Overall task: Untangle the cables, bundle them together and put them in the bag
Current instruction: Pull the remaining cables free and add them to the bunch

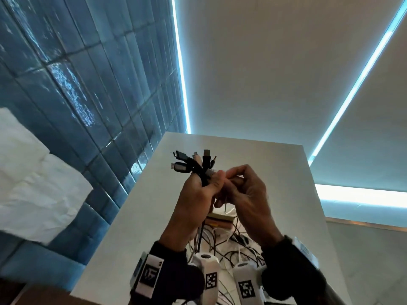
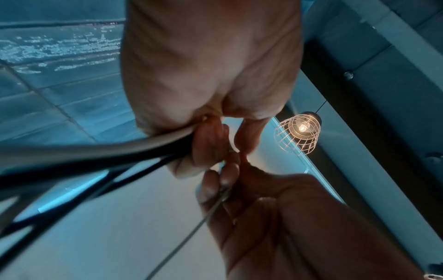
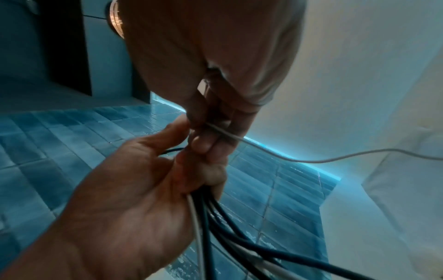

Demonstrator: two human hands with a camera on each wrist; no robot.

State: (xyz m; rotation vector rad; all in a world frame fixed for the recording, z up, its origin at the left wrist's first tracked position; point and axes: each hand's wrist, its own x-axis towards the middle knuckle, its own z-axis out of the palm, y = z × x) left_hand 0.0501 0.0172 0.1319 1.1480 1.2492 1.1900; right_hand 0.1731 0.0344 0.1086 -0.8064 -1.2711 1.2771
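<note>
My left hand (image 1: 208, 183) is raised in front of me and grips a bundle of black and white cables (image 1: 195, 165). Their plugs fan out above the fist. My right hand (image 1: 233, 180) is right beside it and pinches one thin white cable (image 3: 263, 149), which trails off to the right. In the right wrist view the bundle (image 3: 227, 236) hangs down out of the left palm (image 3: 131, 189). More tangled cable (image 1: 222, 245) lies on the white table (image 1: 132, 216) below both hands. I cannot make out a bag for certain.
A flat tan box or book (image 1: 222, 217) lies on the table under the hands. A crumpled white sheet or bag (image 1: 33, 172) hangs at the left against the blue tiled wall (image 1: 88, 73). A wire-cage lamp (image 2: 297, 132) glows overhead.
</note>
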